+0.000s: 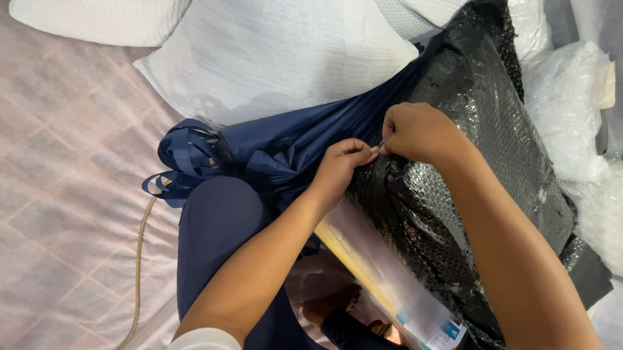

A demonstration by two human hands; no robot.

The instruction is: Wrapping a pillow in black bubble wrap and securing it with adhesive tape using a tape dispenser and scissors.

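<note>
Both the left hand (343,163) and right hand (412,130) pinched shut on the soft, light-looking navy fabric bag (289,148) at its mouth edge, just above the crinkly, slippery-looking black bubble-wrap parcel (467,160).

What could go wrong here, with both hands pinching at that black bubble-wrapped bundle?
The left hand and right hand pinch one small spot on the black bubble wrap; the thin film might tear. The bundle leans on the lap over a clear flat packet, so it might slide off. The blue straps could tangle.

Pillows (277,56) block ahead; left floor (50,196) free.
</note>
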